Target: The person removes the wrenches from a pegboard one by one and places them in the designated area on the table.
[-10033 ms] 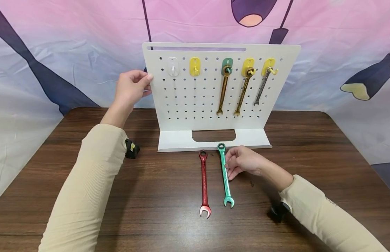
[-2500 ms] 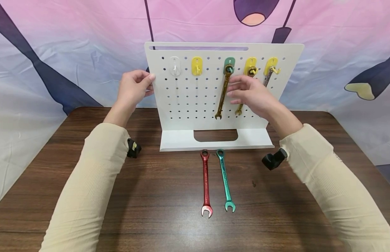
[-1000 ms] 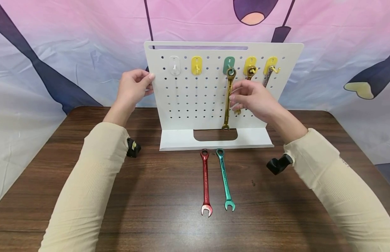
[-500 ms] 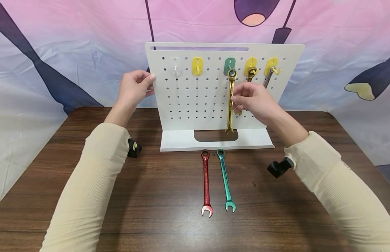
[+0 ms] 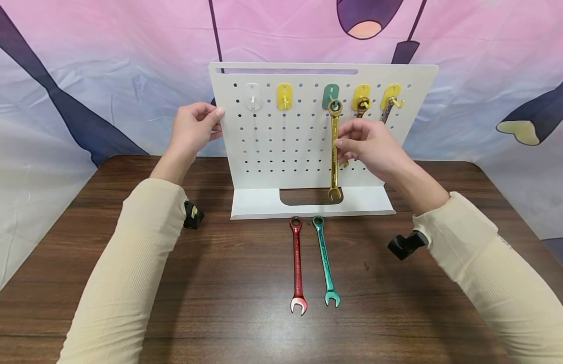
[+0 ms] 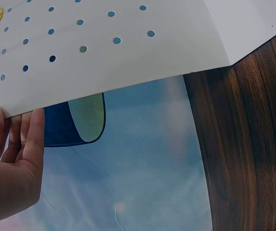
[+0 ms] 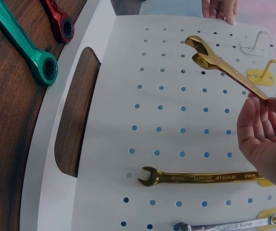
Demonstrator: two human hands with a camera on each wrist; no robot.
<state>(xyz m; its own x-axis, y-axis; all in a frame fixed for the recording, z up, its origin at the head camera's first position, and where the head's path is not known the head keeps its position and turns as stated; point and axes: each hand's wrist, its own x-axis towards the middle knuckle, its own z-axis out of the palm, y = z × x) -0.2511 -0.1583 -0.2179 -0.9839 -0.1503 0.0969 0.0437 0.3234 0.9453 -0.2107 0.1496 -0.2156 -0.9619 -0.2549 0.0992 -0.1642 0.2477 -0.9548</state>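
Note:
My right hand (image 5: 372,146) pinches a gold combination wrench (image 5: 334,151) by its shank. That wrench stands nearly upright, its ring end overlapping the tip of the green hook (image 5: 330,92) in the head view. In the right wrist view its open end tilts out from the white pegboard (image 7: 109,120). My left hand (image 5: 192,124) grips the board's left edge between thumb and fingers. Behind the right hand, a second gold wrench (image 7: 205,178) and a silver wrench (image 7: 229,224) hang from yellow hooks, partly hidden in the head view.
On the wooden table (image 5: 235,293) in front of the board lie a red wrench (image 5: 297,263) and a green wrench (image 5: 325,263), side by side. A white hook (image 5: 252,96) and a yellow hook (image 5: 284,96) on the board's left bear nothing. A printed cloth (image 5: 126,76) hangs behind.
My right hand has left the green wrench on the table and taken the gold wrench on the green hook. That wrench has come outward and slightly down. The left hand stays put.

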